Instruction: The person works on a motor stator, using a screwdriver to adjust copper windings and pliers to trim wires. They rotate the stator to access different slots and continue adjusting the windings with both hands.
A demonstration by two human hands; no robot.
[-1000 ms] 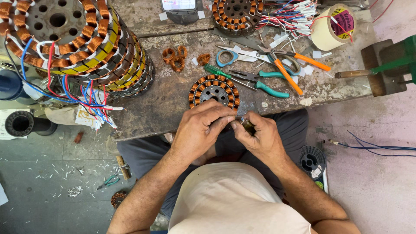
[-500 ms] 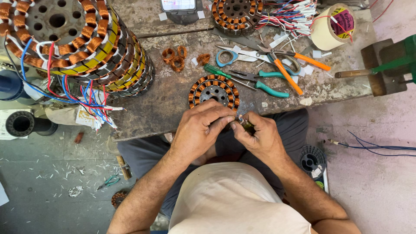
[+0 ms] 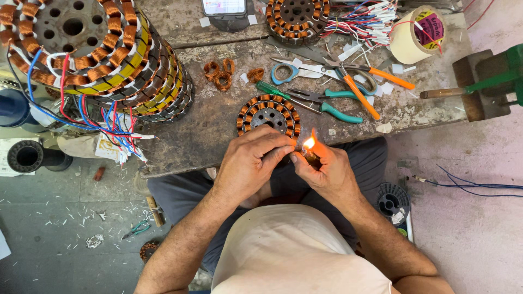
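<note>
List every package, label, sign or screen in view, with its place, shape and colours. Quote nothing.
Phone screen: top edge of the bench, a lit pale rectangle in a dark frame, partly cut off.
Tape roll: top right of the bench, cream ring with a pink and yellow printed label inside.
Paper tag: left bench edge, under the red, blue and white wires, small whitish printed slip.
Spool label: floor by the right hand, small white sticker on a black spool.

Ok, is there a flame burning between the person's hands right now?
Yes, a small orange flame burns at the fingertips of the right hand, close to the left hand, just below the small copper-wound stator.
</note>
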